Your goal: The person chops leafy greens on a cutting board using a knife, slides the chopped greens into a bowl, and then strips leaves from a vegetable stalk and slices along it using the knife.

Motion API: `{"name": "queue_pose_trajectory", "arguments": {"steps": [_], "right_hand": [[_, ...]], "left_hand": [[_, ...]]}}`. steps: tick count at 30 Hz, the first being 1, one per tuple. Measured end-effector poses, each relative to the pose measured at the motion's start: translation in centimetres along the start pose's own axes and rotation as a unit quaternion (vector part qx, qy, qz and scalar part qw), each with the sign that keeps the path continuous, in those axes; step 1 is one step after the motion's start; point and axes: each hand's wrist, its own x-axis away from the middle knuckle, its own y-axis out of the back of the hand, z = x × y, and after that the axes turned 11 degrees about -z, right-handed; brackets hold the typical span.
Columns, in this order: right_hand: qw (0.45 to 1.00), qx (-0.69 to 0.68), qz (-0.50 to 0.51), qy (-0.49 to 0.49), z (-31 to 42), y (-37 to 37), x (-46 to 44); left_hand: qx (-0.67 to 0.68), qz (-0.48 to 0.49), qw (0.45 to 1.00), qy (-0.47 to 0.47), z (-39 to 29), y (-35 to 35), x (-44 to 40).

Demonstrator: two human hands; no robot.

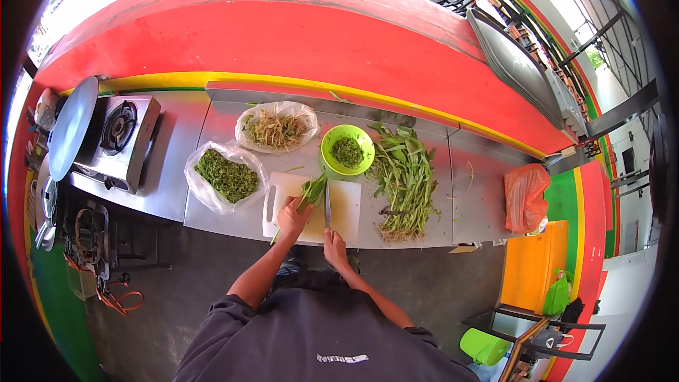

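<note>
My left hand [293,218] is closed around a bunch of leafy greens [312,189], held over a white cutting board [278,187]. In my right hand [335,249] is a knife [327,206], gripped by its handle. The blade points away from me and lies close beside the leaves; whether it touches them I cannot tell. Behind the board stands a lime-green bowl [368,151] with chopped greens [346,151] in it. A large pile of uncut leafy stalks [407,180] lies to the right of the board.
Left of the board sits a plastic bag of chopped greens [226,175]; behind it, another bag holds root ends [276,127]. A gas stove [120,131] stands at far left, an orange plastic bag [526,198] at far right. A red wall [297,42] runs behind the steel counter [170,163].
</note>
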Motion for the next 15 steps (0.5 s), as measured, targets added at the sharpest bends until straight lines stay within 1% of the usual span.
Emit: {"name": "queue_pose_trajectory", "arguments": {"steps": [2, 6, 10, 12, 14, 15], "right_hand": [[0.999, -0.023, 0.013, -0.037, -0.5, -0.3, -0.2], [1.000, -0.018, 0.003, -0.019, -1.0, -0.2, -0.3], [0.999, -0.038, 0.008, -0.035, -1.8, -0.4, -0.1], [0.998, -0.041, 0.005, -0.037, -1.8, -0.4, 0.0], [0.997, -0.028, -0.047, 0.052, -3.9, -1.7, -0.6], [0.997, -0.029, -0.048, 0.053, -4.4, -2.0, -0.9]], "left_hand": [[-0.009, -0.003, 1.000, 0.012, -0.3, -0.3, -0.1], [-0.009, -0.015, 0.999, 0.032, -0.4, -0.7, -0.1], [-0.026, -0.016, 0.999, 0.042, -0.8, -0.9, 0.1], [-0.013, -0.019, 0.999, 0.028, -1.2, -0.7, 0.4], [-0.002, -0.023, 1.000, 0.015, -1.3, -0.6, 0.6], [-0.006, -0.024, 1.000, 0.004, -1.2, -0.6, 0.7]]}}
